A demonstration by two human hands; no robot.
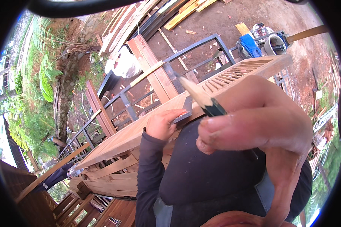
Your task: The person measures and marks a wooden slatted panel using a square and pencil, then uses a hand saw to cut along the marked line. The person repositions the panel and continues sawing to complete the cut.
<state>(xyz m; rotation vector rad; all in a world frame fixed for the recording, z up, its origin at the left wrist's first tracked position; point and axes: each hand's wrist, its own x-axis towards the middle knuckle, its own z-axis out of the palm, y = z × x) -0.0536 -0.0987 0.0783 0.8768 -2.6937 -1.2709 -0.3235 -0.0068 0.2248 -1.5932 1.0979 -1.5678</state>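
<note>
My right hand [250,117] is raised close in front of me, its thumb and fingers closed on a dark green pencil [196,92]. The sharpened tip points up and to the left. Beyond it, my left hand [162,124] grips a small grey L-shaped metal square [186,107] against the near edge of a long wooden panel [117,138]. The panel slants from lower left to upper right. Slatted wood [231,76] fills its right part, which my right hand partly hides.
Grey metal frames [130,108] stand under and behind the panel, with reddish planks [153,72] across them. Stacked boards [121,24] lie on the dirt farther off. A bucket [274,44] and blue cloth [250,45] are at the upper right. More wood pieces [117,168] sit below the panel.
</note>
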